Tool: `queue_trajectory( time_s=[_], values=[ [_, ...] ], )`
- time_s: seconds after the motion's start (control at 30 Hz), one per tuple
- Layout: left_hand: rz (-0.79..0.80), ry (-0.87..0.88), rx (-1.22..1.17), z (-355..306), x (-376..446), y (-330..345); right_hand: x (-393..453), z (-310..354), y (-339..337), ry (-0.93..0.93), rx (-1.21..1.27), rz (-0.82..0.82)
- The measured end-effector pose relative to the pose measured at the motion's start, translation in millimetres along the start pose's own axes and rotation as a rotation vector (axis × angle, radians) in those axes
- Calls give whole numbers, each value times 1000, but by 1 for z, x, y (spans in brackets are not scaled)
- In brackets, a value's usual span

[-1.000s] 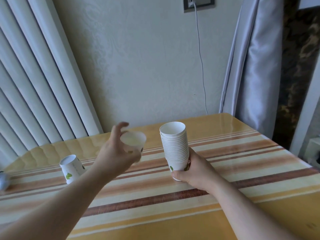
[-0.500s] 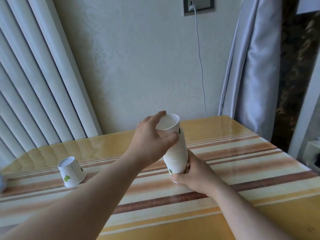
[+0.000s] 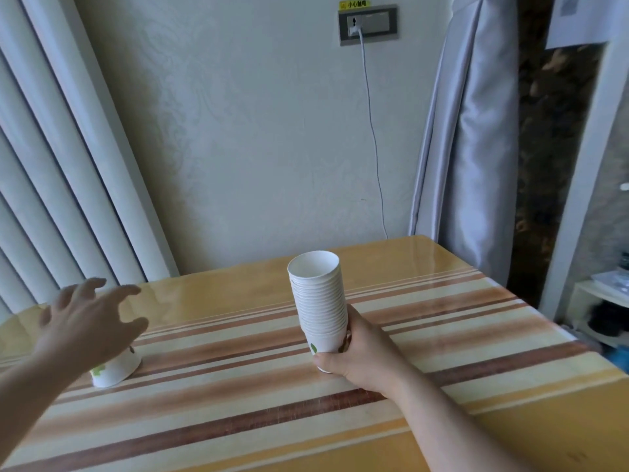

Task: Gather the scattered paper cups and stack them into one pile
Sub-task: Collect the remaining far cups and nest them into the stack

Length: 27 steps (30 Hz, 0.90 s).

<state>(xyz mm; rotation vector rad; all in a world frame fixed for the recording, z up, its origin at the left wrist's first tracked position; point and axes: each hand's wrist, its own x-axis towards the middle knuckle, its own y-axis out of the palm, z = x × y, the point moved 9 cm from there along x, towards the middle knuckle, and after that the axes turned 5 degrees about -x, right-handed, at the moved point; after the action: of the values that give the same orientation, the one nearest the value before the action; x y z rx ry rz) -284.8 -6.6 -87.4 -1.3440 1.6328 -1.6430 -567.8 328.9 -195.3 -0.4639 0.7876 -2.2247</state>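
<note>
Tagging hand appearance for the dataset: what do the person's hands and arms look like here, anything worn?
Both the left hand and the right hand are bare: no gloves, rings, watch or bands visible. Both forearms are uncovered all the way to the frame edge, with no sleeve in view. No markings, tape or cables on them.

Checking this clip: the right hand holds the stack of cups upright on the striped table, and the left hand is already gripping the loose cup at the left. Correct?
Not quite. In the head view the left hand is open, fingers spread above the loose cup, not gripping it. The rest holds: the right hand holds the stack of cups upright on the striped table.
</note>
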Motion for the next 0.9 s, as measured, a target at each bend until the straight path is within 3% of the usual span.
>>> queue_trajectory(
  time_s=[0.13,0.2,0.5,0.63,0.7,0.9],
  values=[
    [137,-161,-47,160,65,109,1,-2,0,7,4,-2],
    [163,-157,-144,169,55,127,0,-1,0,11,6,-4],
    [89,-104,-617,12,-48,26,-1,0,0,15,16,5],
    [394,-82,-872,-38,-72,51,-1,0,0,17,22,3],
    [509,-44,-820,-49,-78,63,-1,0,0,17,24,4],
    [614,161,-556,-71,-80,48,-1,0,1,18,19,12]
  ],
)
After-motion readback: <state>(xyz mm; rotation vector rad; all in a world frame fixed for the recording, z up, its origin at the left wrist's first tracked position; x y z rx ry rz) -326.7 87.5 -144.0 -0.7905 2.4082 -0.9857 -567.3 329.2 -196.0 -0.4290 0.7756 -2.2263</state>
